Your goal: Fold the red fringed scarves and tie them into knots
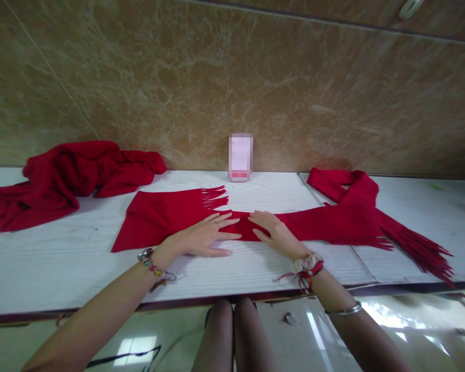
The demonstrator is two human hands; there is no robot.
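Observation:
A red fringed scarf (166, 214) lies stretched across the white tabletop, doubled back at its left end so that one fringe points right. My left hand (203, 235) rests on its middle with fingers spread, the thumb over the bare table. Facing it, my right hand (273, 232) lies on the same scarf, fingers stretched out toward the left. Neither hand grips anything. Under the right end of this scarf, or joined to it, is a looped red piece (362, 188) with a thick fringe; where one ends and the other begins, I cannot tell.
A crumpled heap of red cloth (81, 170) lies at the left by the wall. Against the brown marbled wall (217, 77) leans a phone (240, 157), its screen blurred. The white table (101, 279) has its front edge just beyond my knees (232, 320).

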